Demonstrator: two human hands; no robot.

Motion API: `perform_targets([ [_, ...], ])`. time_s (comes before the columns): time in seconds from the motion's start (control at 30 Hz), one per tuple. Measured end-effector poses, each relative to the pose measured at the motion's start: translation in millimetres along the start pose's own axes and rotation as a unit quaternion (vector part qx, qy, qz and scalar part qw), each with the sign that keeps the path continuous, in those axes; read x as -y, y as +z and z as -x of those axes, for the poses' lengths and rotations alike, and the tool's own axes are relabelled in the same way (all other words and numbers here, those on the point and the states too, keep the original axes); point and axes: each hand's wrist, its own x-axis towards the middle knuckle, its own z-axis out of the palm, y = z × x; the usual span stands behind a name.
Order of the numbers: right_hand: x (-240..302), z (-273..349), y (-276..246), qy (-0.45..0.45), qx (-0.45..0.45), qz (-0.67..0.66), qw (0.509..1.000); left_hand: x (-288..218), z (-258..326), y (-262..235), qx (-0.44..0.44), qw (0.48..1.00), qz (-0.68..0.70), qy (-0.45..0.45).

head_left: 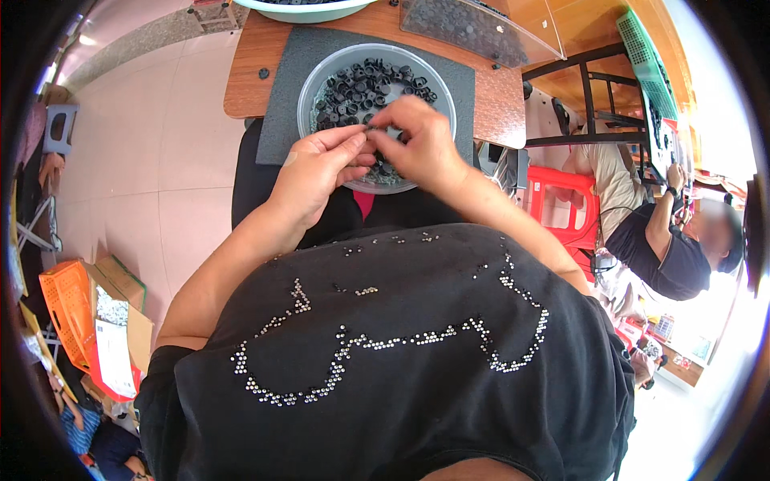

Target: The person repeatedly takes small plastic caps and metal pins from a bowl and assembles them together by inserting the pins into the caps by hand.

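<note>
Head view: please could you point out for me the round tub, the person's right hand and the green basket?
Round tub [373, 51]: head view, on its far inner wall.
Right hand [423, 140]: head view, on the back of it.
Green basket [646, 66]: head view, on its perforated surface.

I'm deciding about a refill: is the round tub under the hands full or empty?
Partly filled: black parts lie in the tub, whose upper wall shows bare; the left hand and right hand hide some.

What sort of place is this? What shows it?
Likely a small assembly or parts-sorting workshop: a round tub of small black parts, a clear bin with more dark pieces, and another person to the right.
</note>
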Motion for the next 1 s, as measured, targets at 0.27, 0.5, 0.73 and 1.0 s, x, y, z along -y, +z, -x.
perform_targets([
  [0.27,6.9,11.9,-6.0,0.083,0.027,-0.084,0.993,2.4,-3.8,-8.8,0.015,0.997,0.08,-0.015],
  [0.5,-59.6,-9.6,2.2,-0.081,0.084,0.14,0.983,1.3,-4.9,-9.1,-0.034,0.995,0.075,0.051],
  [0.73,-56.3,-12.9,8.9,-0.087,0.126,0.173,0.973,0.3,-5.2,-10.3,-0.058,0.994,0.072,0.06],
  [1.0,-55.3,-8.4,11.2,-0.084,0.142,0.176,0.971,-0.7,-5.5,-9.2,-0.055,0.996,0.053,0.044],
])
